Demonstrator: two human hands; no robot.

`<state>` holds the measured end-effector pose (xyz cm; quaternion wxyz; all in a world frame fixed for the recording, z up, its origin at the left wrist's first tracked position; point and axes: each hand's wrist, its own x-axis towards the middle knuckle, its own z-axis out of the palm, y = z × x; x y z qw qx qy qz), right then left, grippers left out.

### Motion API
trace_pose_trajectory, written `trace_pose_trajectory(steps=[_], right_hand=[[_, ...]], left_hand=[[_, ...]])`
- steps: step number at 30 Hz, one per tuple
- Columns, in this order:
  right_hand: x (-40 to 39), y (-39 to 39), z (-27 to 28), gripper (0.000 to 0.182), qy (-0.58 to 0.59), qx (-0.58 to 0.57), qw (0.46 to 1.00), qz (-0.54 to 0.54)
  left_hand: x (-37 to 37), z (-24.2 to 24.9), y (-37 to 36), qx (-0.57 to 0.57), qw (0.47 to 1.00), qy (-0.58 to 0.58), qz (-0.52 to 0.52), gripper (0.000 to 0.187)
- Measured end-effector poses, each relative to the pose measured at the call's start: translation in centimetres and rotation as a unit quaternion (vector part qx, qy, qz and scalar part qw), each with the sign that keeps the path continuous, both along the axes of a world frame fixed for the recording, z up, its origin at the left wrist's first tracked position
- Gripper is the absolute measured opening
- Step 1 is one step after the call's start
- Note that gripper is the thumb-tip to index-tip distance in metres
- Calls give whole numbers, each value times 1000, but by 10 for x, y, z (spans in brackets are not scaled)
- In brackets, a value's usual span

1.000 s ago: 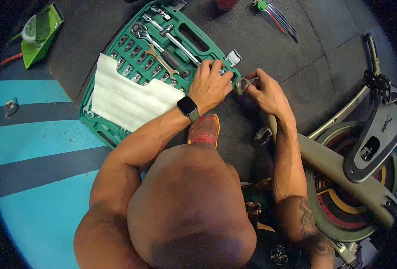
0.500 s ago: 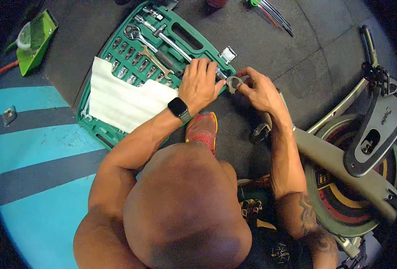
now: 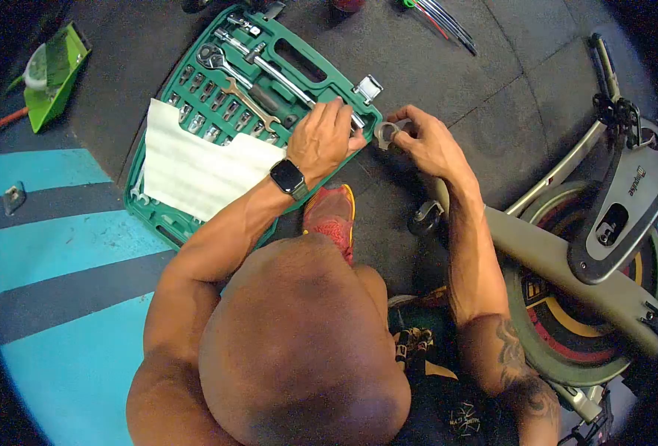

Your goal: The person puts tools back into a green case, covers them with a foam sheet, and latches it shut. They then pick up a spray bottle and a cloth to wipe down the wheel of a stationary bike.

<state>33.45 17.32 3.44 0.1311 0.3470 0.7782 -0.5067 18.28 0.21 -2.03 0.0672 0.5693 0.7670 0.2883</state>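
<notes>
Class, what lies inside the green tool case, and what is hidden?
The green tool case shows a ratchet, a long bar, a wrench and rows of sockets. Whatever lies under the white sheet and left hand cannot be seen.

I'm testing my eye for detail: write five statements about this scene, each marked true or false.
1. The right hand holds a ring-shaped piece. True.
2. Both wrists are bare. False: a watch is on the left one.
3. The left hand is over the green case. True.
4. The green case is shut. False: it lies open, sockets showing.
5. A white sheet covers part of the green case. True.
</notes>
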Motion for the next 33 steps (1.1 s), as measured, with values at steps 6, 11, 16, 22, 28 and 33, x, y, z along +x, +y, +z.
trace_pose_trajectory(steps=[6, 11, 16, 22, 28, 33], right_hand=[[-1, 0, -4, 38, -38, 25, 999, 10], [-5, -3, 4, 38, -30, 3, 1000, -4], [-3, -12, -3, 37, -3, -18, 1000, -17], [-13, -46, -11, 37, 10, 84, 996, -39], [-13, -66, -26, 39, 8, 94, 995, -33], [-11, -66, -30, 39, 1, 94, 995, -39]], left_hand=[[-34, -4, 2, -44, 977, -191, 79, 30], [-49, 14, 0, -87, 919, -357, 139, 28], [-43, 16, -1, -67, 939, -307, 139, 24], [-34, 14, -2, -15, 964, -241, 114, 22], [-29, 15, -2, 11, 971, -226, 74, 19], [-29, 14, -3, 13, 967, -253, 35, 18]])
